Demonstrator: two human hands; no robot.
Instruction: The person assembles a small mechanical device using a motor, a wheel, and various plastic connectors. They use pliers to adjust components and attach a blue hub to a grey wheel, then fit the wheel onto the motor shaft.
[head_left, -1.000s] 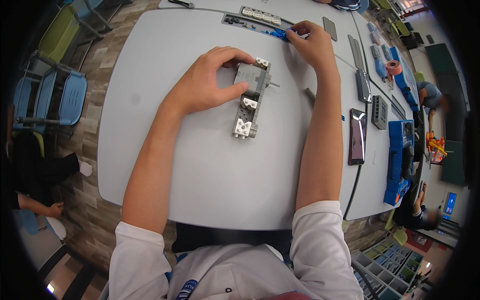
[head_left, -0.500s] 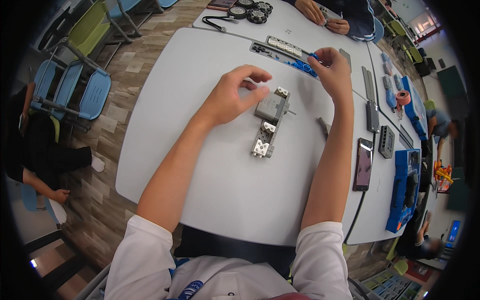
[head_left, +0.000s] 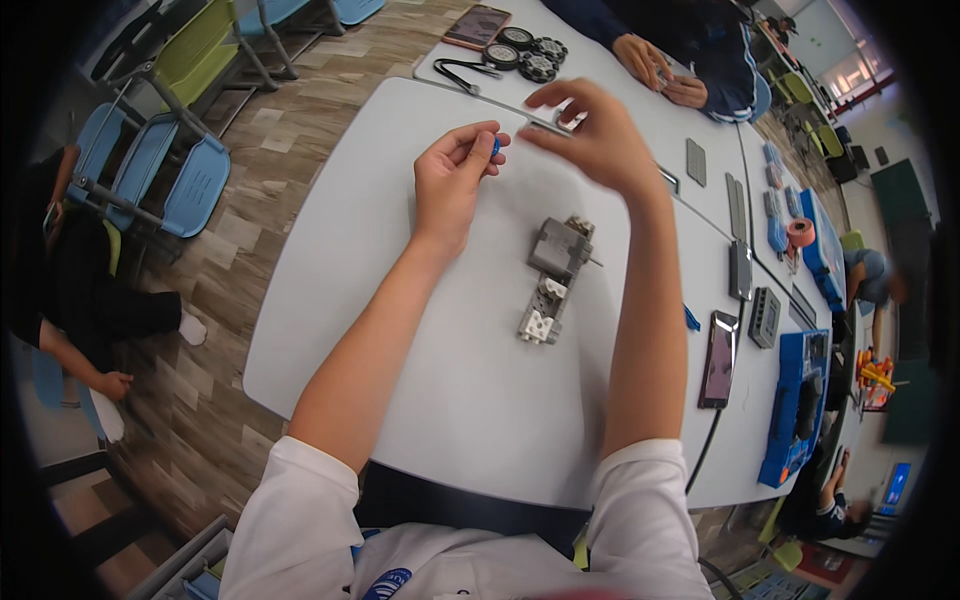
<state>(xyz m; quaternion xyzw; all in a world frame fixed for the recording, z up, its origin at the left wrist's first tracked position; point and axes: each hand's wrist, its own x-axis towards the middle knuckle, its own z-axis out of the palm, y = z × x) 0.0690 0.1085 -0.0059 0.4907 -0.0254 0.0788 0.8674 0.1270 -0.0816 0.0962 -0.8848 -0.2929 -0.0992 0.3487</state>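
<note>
My left hand (head_left: 452,185) is closed, pinching a small blue connector piece (head_left: 497,146) between thumb and fingers above the table. Over the parts tray (head_left: 545,126) hovers my right hand (head_left: 597,135), slightly blurred, its thumb and fingers apart with nothing visible between them. That hand and wrist hide most of the tray. Between my forearms lies a building-set assembly: a grey motor block (head_left: 560,248) joined to a grey beam with white connectors (head_left: 538,325) and a thin shaft sticking out to the right. Neither hand touches it.
A blue piece (head_left: 691,318) lies beside my right forearm. Farther right are a phone (head_left: 719,360), a grey controller box (head_left: 765,317) and a blue case (head_left: 798,405). Black wheels (head_left: 538,66) and a cable (head_left: 465,74) sit at the back, near another person's hands (head_left: 660,72).
The blue piece has passed from my right hand to my left. My right hand has moved left over the tray, fingers spread. The whole view has shifted slightly.
</note>
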